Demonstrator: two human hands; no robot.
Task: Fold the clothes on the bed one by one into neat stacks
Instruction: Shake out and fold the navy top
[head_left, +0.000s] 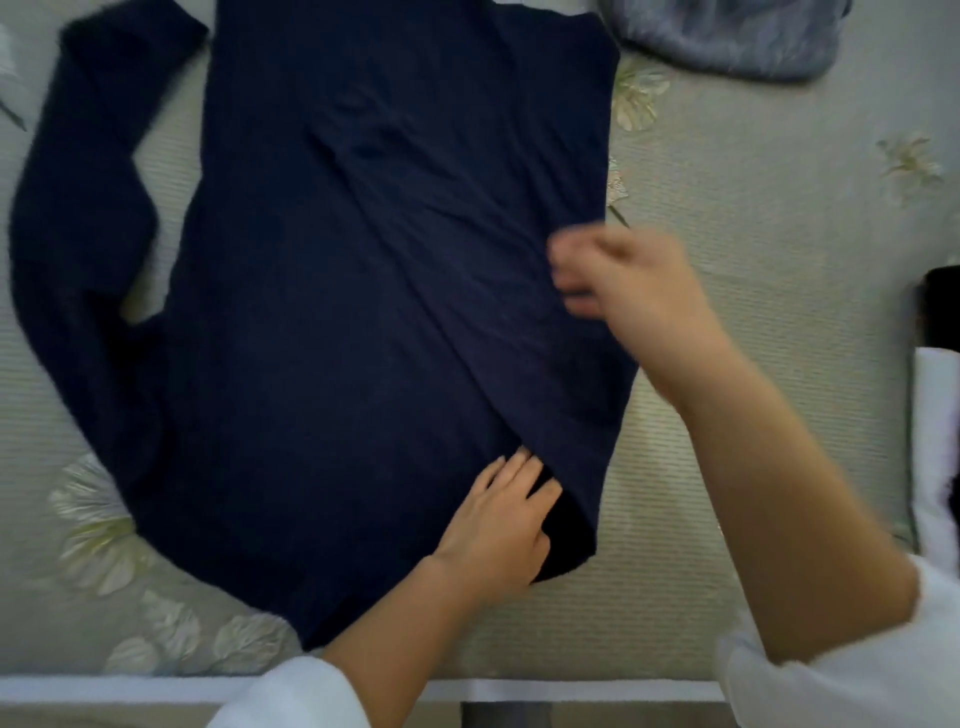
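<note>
**Desk:** What's on head cam, biggest first?

**Me:** The bed, ribbed cover w/ pale flowers, fills the view. A navy long-sleeved top lies flat across the middle of it, collar end away from me, hem near the front edge. I'd say it's spread like that so the sides can be folded in square.

**Desk:** Sleeves?

**Me:** One sleeve is out to the left, bent, lying on the cover. The right side of the top is already turned in, w/ a slanted flap over the body. So prob. the first side fold is done and the left side isn't yet.

**Desk:** Other clothes?

**Me:** A grey fuzzy garment at the top right, apart from the top, looks unfolded. At the right edge there's a white thing w/ a dark thing above it. Both are cut off, so I can't say what they are.

**Desk:** Hands?

**Me:** The right hand is at the flap's outer edge, fingers curled but badly blurred. I can't tell if it's pinching cloth or empty. The left hand is by the hem, fingers straight and flat on the top, right at the flap's lower end. It grips nothing. My guess is it's pinning the fold so the flap doesn't slide.

**Desk:** Any tags, logos, text?

**Me:** None I can read. No label shows on the top, no print anywhere.
</note>
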